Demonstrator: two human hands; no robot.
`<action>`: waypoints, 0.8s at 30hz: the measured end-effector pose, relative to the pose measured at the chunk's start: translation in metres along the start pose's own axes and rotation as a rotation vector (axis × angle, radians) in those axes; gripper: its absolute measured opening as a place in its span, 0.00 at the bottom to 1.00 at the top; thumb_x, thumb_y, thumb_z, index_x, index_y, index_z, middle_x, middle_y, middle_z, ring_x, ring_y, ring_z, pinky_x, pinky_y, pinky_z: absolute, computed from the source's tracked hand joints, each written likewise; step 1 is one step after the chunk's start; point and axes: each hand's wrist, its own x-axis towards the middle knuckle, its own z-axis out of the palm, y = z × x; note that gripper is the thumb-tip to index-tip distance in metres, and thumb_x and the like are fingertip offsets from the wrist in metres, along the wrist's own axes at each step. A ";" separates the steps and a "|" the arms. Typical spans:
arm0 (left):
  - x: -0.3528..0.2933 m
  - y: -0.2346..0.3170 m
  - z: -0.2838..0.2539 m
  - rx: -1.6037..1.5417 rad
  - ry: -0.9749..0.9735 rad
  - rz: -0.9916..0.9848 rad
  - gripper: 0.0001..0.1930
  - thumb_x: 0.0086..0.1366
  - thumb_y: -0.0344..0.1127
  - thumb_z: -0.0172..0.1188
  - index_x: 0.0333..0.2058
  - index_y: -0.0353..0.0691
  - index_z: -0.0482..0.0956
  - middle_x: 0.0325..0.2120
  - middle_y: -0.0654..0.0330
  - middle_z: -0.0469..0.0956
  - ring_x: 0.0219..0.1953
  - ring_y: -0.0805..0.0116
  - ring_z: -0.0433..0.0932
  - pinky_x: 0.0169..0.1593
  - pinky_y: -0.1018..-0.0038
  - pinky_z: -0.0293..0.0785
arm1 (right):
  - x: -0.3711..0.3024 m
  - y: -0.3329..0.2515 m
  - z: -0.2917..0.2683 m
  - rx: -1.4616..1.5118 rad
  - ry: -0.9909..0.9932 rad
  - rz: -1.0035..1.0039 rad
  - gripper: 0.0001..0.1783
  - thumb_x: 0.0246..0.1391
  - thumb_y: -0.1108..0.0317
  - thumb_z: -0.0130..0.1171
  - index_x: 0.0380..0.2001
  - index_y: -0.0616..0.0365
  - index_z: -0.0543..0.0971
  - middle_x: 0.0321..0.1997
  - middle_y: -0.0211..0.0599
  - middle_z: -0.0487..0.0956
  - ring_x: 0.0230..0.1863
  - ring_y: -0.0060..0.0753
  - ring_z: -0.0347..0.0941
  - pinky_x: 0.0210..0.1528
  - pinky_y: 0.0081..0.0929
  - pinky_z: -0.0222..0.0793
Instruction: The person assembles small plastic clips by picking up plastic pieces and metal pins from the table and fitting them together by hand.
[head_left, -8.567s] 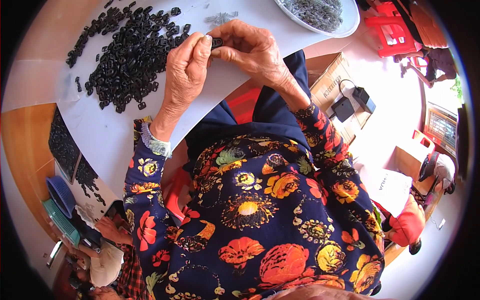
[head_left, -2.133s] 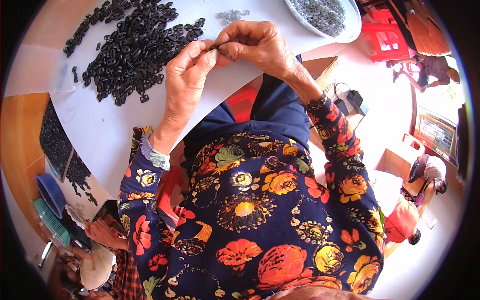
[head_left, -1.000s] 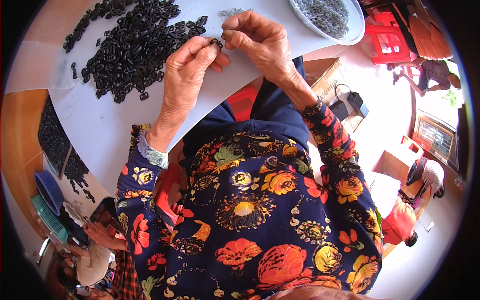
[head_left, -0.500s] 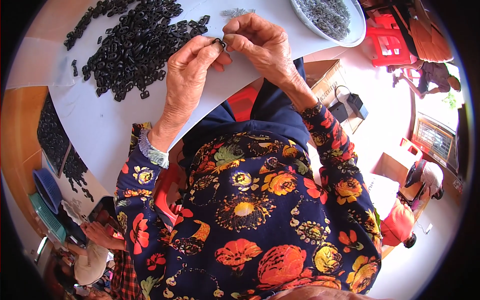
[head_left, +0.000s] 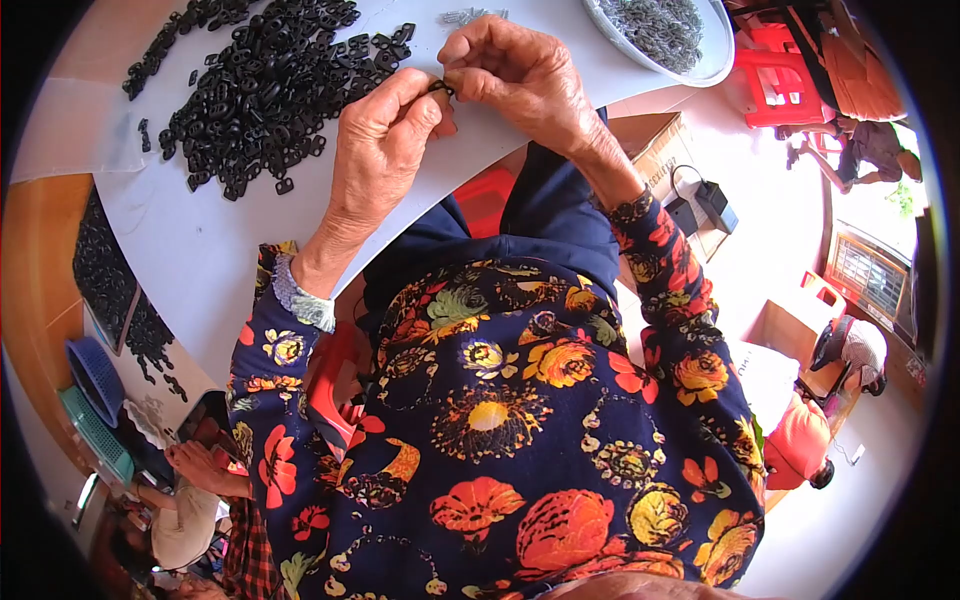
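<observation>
My left hand (head_left: pixel 385 140) pinches a small black part with an opening in it (head_left: pixel 440 88) between thumb and fingertips. At its right side, my right hand (head_left: pixel 520 85) is closed in a pinch, thumb against forefinger, touching the same part. Whatever else the right fingertips grip is too small or hidden to make out. Left of my hands, a heap of small black link-like pieces (head_left: pixel 255 95) lies on the white table (head_left: pixel 185 245). Beyond my right hand sit a few small clear pieces (head_left: pixel 470 16).
A white round basin (head_left: pixel 728 62) full of small clear-grey pieces stands at the table's far right. Below the right edge are a cardboard box (head_left: pixel 650 135) and a black device (head_left: pixel 712 205). A red stool (head_left: pixel 480 200) is beneath the table. Other people work at left and right.
Both hands stay together around the black part, with only slight finger shifts. My right hand has moved a little up and left. The view has shifted slightly.
</observation>
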 end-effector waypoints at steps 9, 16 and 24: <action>0.003 0.000 0.000 -0.068 0.035 0.026 0.06 0.65 0.31 0.52 0.31 0.34 0.75 0.21 0.66 0.76 0.27 0.82 0.71 0.33 0.83 0.68 | 0.010 -0.016 -0.002 -0.377 -0.016 0.073 0.07 0.56 0.70 0.59 0.35 0.62 0.78 0.26 0.23 0.76 0.29 0.10 0.68 0.33 0.13 0.67; 0.002 -0.005 0.002 -0.080 0.123 0.078 0.06 0.64 0.30 0.53 0.30 0.34 0.75 0.21 0.66 0.76 0.26 0.83 0.70 0.33 0.83 0.68 | 0.007 -0.005 0.018 -0.406 0.164 0.071 0.08 0.58 0.66 0.58 0.32 0.61 0.78 0.24 0.23 0.74 0.25 0.10 0.67 0.28 0.13 0.64; 0.001 -0.002 0.003 -0.160 0.133 0.010 0.07 0.64 0.30 0.52 0.30 0.34 0.75 0.21 0.66 0.75 0.26 0.83 0.70 0.33 0.82 0.68 | 0.015 -0.009 0.005 -0.244 0.048 0.095 0.09 0.58 0.67 0.56 0.32 0.63 0.78 0.21 0.26 0.76 0.22 0.13 0.68 0.26 0.15 0.65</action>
